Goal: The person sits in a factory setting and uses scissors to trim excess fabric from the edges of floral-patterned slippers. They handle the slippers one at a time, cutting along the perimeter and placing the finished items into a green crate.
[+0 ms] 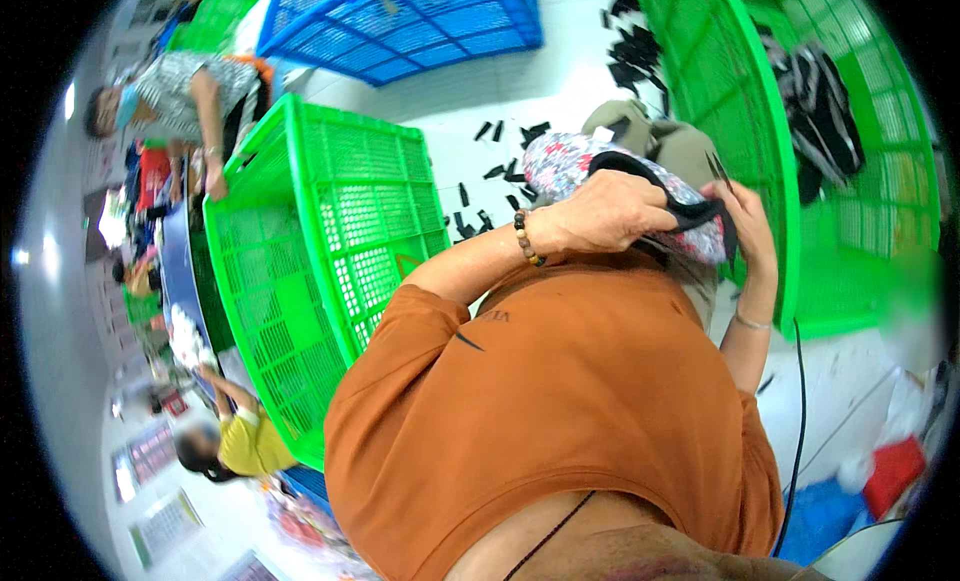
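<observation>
The left hand [618, 213] grips a floral-printed cloth piece with black edging [570, 163], bunched between both hands; the right hand [750, 224], at its right end, apparently clasps a slim, dark pointed tool [721, 171]. A green plastic lattice crate [372, 216] stands left of the hands.

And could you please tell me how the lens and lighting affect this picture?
In the head view, the right-hand green crate bows toward the black rim; bright lights glare at far left; a greenish patch near the right edge is blurred; the left hand and patterned cloth look fairly sharp.
</observation>
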Demonstrator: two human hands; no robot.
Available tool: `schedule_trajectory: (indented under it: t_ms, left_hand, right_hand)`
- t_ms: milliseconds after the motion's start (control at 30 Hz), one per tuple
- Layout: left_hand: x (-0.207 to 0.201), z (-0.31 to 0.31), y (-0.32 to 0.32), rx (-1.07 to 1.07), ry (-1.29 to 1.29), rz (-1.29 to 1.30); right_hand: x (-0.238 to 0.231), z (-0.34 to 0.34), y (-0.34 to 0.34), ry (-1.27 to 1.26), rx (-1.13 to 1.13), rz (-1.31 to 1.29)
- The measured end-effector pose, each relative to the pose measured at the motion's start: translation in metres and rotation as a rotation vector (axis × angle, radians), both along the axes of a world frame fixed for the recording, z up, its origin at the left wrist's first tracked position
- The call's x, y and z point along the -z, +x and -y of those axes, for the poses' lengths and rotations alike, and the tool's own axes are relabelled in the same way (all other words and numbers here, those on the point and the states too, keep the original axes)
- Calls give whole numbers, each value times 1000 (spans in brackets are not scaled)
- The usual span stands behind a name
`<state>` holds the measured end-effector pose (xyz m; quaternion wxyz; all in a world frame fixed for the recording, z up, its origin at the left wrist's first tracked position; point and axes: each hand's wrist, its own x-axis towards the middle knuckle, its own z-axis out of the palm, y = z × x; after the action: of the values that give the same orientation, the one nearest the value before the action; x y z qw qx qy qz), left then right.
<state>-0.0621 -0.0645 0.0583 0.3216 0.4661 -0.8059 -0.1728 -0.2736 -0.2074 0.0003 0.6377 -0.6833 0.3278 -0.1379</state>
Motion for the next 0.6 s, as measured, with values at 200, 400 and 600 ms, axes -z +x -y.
schedule_trajectory:
  t_ms: [200,400,600]
  left_hand:
    - [-12,-23,36,-157,-236,197]
    - [5,-49,53,-346,140,-126]
    - [-7,-53,59,-364,474,-498]
  right_hand:
    - [17,-21,44,687,-287,259]
    - [-23,-45,85,451,-224,268]
    - [-40,-52,100,145,-192,195]
